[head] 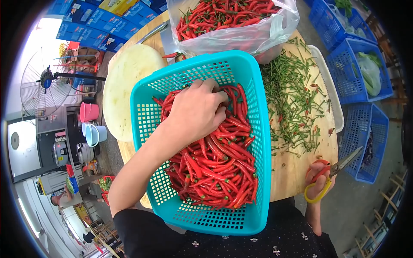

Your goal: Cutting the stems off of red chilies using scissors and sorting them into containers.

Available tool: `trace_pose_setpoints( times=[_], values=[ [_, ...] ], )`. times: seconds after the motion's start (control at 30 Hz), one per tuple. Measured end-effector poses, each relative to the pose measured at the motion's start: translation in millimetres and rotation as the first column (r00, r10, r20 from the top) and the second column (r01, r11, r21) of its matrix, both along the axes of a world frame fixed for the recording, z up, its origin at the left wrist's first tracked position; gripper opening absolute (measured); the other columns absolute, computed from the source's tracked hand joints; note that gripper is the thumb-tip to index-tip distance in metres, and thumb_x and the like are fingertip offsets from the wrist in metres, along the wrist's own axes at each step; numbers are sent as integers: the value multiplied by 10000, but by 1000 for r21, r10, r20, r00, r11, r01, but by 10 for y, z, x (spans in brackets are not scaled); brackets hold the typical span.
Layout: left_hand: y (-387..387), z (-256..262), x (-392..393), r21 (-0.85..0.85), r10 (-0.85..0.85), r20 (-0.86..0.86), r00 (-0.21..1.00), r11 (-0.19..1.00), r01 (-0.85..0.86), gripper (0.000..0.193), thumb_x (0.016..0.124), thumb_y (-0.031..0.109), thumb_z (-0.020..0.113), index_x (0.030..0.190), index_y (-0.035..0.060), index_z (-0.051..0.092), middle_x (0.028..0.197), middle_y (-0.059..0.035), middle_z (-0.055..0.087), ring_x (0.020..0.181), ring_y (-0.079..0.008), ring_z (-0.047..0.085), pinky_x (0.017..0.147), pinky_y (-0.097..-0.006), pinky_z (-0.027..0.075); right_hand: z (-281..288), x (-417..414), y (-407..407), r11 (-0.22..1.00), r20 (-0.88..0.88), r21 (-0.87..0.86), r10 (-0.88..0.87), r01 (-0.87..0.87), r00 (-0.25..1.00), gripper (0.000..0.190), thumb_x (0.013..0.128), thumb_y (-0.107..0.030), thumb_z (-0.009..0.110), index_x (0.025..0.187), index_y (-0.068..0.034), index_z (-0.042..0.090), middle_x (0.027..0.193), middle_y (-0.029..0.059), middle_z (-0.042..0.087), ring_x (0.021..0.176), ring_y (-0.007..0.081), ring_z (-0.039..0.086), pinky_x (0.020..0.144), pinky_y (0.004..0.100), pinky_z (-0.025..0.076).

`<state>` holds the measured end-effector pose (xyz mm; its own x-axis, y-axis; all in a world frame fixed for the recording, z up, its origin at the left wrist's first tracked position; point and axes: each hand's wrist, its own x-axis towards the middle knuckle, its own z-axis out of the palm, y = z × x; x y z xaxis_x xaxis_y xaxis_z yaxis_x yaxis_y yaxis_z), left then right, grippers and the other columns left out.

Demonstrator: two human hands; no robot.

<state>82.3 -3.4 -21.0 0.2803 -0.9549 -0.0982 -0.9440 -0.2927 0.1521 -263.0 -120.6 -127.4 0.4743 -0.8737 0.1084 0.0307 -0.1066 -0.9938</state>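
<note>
A turquoise plastic basket (265,167) stands in front of me, well filled with red chili peppers (222,174). My left hand (198,106) reaches into its far half, fingers curled down among the chilies. Whether the fingertips grip one is hidden. To the right of the basket, near the table's edge, my right hand (316,180) holds scissors (347,161) with red and yellow handles, blades pointing away to the right. Cut green stems (290,96) lie scattered over the wooden tabletop (287,180). Behind the basket, a clear plastic bag (274,35) holds more red chilies (222,16).
A pale rounded slab (129,87) lies left of the basket, with a metal-handled knife (155,31) beyond it. A white tray (332,90) sits by the table's right edge. Blue crates (348,80) stand at right. At left are a fan (46,80), buckets (96,133) and another person (66,199).
</note>
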Motion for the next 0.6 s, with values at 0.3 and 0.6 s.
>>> trace_pose_setpoints(
  times=[0.3, 0.6],
  values=[
    [-66, -113, 45, 57, -12, -172, 985, 998, 22, 140, 821, 128, 647, 918, 52, 715, 1003, -122, 627, 973, -329, 607, 868, -428, 496, 5, -5, 6, 999, 32, 42, 23, -24, 999, 606, 930, -521, 609, 997, 80, 594, 505, -12, 464, 388, 58, 392, 435, 201, 272],
    [-139, -135, 167, 125, 16, -426, 904, 991, 42, 171, 843, 166, 661, 911, 23, 725, 983, -154, 648, 973, -324, 625, 869, -421, 491, 17, 44, 36, 1000, 34, 18, -25, 24, 999, 608, 941, -523, 591, 1002, 82, 590, 507, -12, 464, 387, 55, 393, 429, 201, 263]
  ],
)
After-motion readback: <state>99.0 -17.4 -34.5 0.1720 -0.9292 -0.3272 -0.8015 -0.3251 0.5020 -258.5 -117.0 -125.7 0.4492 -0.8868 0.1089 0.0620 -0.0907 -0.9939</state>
